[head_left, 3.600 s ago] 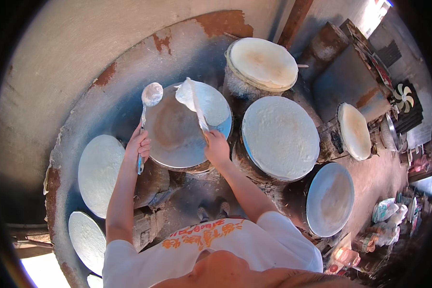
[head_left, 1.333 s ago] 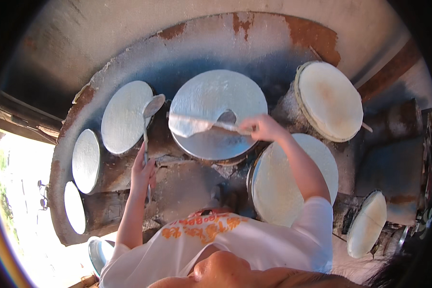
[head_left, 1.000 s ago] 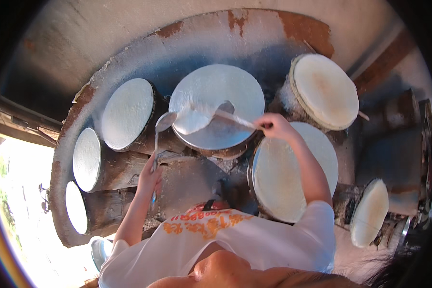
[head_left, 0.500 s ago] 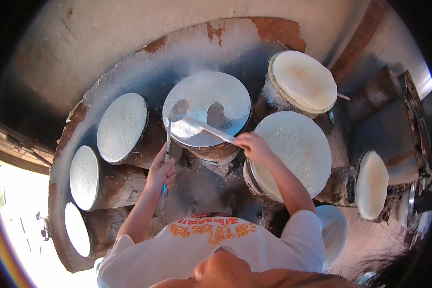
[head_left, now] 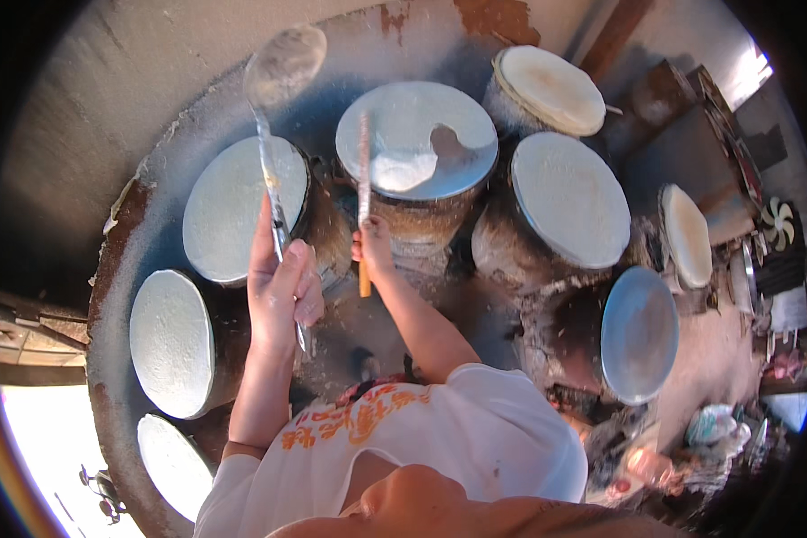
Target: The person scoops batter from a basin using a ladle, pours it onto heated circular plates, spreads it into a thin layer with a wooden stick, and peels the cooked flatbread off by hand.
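My left hand [head_left: 285,282] grips the metal handle of a long ladle [head_left: 285,63], its batter-smeared round head raised high above the left griddles. My right hand [head_left: 374,242] is closed on a flat, batter-coated spreader [head_left: 363,152] with a wooden end, held upright over the centre griddle [head_left: 430,108]. White batter coats most of that round griddle, with a bare dark patch at its right and a thicker white blob [head_left: 403,169] near the front. Coated griddles flank it: one at left [head_left: 229,211], one at right [head_left: 569,197].
More griddles stand lower left [head_left: 169,345], at bottom left [head_left: 172,466] and upper right [head_left: 551,85]. A bare griddle [head_left: 638,332] and a browned one [head_left: 686,235] are at right, beside a rusty metal box [head_left: 672,166], a fan [head_left: 778,222] and clutter [head_left: 717,426]. A curved rusty rim [head_left: 112,260] encircles the left.
Since half a second ago, the ladle has risen away from the centre griddle. The spreader has swung from slanting across that griddle to upright. My view has shifted, showing more of the right side.
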{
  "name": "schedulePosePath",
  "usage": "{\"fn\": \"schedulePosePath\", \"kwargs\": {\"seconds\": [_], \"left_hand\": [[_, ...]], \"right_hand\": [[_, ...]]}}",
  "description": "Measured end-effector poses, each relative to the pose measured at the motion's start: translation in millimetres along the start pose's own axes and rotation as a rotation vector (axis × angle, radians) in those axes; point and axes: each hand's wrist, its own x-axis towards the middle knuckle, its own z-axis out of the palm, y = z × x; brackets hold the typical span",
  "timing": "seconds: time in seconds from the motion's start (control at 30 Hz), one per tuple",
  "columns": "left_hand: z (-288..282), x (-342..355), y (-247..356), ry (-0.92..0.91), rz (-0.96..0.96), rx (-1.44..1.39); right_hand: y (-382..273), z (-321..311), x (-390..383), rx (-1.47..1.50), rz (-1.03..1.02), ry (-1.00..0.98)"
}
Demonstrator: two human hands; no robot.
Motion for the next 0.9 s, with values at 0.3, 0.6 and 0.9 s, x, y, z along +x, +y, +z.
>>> {"fn": "schedulePosePath", "kwargs": {"seconds": [0.3, 0.6, 0.9], "left_hand": [[-31, 2, 10, -0.125, 0.03, -0.025], [-43, 11, -5, -0.099, 0.0, 0.127], [15, 45, -28, -0.244, -0.04, 0.142]], "right_hand": [[-58, -43, -59, 0.022, -0.037, 0.315], [-57, -74, -104, -0.288, 0.146, 0.104], [-198, -149, -21, -0.252, 0.09, 0.137]]}}
